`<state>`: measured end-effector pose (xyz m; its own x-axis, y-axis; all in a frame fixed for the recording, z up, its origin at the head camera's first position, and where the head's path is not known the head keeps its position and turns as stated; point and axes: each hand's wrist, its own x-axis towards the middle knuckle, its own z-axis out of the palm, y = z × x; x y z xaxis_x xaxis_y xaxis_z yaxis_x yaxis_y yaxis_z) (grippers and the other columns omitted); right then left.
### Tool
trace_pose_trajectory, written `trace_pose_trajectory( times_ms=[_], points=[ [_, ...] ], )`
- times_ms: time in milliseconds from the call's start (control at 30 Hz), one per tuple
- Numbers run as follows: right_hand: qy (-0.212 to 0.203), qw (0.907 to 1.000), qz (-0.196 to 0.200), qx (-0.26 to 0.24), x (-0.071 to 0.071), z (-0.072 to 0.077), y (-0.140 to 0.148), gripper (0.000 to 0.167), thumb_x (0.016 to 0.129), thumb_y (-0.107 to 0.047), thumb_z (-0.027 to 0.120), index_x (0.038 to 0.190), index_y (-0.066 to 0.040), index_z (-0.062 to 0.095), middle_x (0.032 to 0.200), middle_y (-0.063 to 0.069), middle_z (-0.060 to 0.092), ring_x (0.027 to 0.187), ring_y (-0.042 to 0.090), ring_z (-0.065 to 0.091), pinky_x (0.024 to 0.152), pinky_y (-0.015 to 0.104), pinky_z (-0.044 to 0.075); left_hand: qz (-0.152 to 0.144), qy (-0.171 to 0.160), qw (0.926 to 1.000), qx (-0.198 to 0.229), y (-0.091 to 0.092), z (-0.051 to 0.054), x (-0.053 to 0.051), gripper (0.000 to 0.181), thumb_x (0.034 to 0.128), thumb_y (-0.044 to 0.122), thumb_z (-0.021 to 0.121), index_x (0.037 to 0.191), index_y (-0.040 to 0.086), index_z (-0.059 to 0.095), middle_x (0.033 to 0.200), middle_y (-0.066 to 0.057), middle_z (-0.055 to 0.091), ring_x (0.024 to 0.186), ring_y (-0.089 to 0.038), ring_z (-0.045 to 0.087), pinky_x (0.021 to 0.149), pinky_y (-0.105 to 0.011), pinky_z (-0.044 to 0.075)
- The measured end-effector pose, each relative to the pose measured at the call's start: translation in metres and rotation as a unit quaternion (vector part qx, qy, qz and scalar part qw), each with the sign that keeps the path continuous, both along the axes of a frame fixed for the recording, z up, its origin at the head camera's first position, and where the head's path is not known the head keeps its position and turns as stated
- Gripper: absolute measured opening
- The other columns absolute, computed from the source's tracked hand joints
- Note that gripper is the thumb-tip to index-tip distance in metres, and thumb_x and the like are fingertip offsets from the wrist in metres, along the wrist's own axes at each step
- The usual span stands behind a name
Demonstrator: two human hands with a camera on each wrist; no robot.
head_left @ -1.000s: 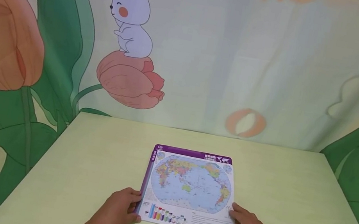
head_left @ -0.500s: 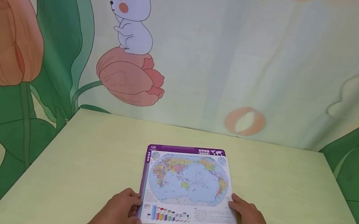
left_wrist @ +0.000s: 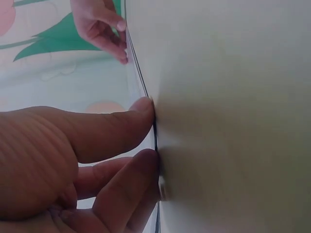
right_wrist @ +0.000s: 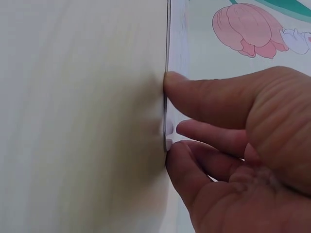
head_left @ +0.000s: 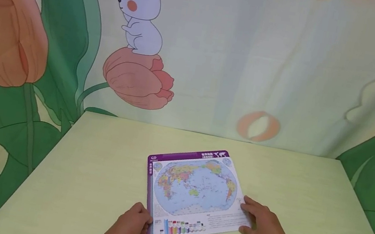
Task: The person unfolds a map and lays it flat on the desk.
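A thin world map board (head_left: 192, 198) with a purple top border lies on the table, turned so its right side sits farther back than its left. At its near left corner, my left hand (head_left: 129, 227) grips the edge with thumb and curled fingers. The near right corner is held by my right hand (head_left: 266, 231), thumb in front and fingers along the side edge. The left wrist view shows the left hand's thumb (left_wrist: 119, 128) and fingertips against the thin edge. In the right wrist view, the right thumb (right_wrist: 209, 99) and fingers likewise touch the edge, close to the tabletop.
The pale yellow-green table (head_left: 99, 152) extends around the board on all sides. Behind it hangs a printed cloth (head_left: 212, 55) with a rabbit, tulips and green leaves, meeting the table's back edge.
The map board has turned counterclockwise between my hands, its top edge swinging left. My left hand has shifted slightly nearer and right, my right hand slightly farther back.
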<state>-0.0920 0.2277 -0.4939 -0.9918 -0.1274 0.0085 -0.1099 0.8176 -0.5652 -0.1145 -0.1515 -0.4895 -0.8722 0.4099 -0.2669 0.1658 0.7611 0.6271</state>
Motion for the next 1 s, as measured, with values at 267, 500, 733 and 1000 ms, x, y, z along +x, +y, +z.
trace_pose_trajectory(
  times_ms=[267,500,733,1000],
  points=[
    [0.010,0.9999,-0.002,-0.003,-0.013,-0.004,0.005,0.053,0.086,0.000,0.083,0.136,0.005,0.067,0.155,0.018,0.057,0.141,0.048,0.053,0.112,0.060,0.046,-0.005,-0.019,0.9996,0.021,0.007,-0.002,0.010,0.035,0.0877,0.014,0.087,0.112,-0.004,0.068,0.103,-0.004,0.045,0.086,-0.016,0.051,0.071,-0.027,0.046],
    [0.009,0.9999,0.001,0.003,-0.028,-0.001,0.009,0.048,0.088,0.001,0.081,0.134,0.004,0.068,0.151,0.019,0.060,0.139,0.047,0.055,0.110,0.057,0.049,-0.010,-0.022,0.9995,0.021,0.018,-0.004,0.015,0.036,0.0863,0.015,0.087,0.111,-0.004,0.069,0.111,-0.006,0.049,0.087,-0.019,0.054,0.072,-0.030,0.049],
    [0.018,0.9998,-0.009,0.003,-0.039,-0.003,0.011,0.044,0.088,0.003,0.080,0.131,0.006,0.070,0.146,0.018,0.065,0.135,0.045,0.059,0.107,0.055,0.052,-0.027,-0.002,0.9996,-0.004,0.027,-0.005,0.018,0.036,0.0857,0.018,0.088,0.108,-0.003,0.067,0.106,-0.005,0.049,0.082,-0.016,0.053,0.072,-0.027,0.050],
    [0.004,0.9995,-0.031,0.010,-0.047,-0.004,0.009,0.043,0.090,0.003,0.078,0.132,0.006,0.069,0.145,0.020,0.065,0.135,0.046,0.059,0.106,0.055,0.053,-0.054,0.010,0.9984,-0.011,0.034,-0.002,0.023,0.032,0.0862,0.021,0.088,0.100,0.001,0.067,0.097,-0.001,0.047,0.076,-0.013,0.049,0.069,-0.025,0.046]
  ],
)
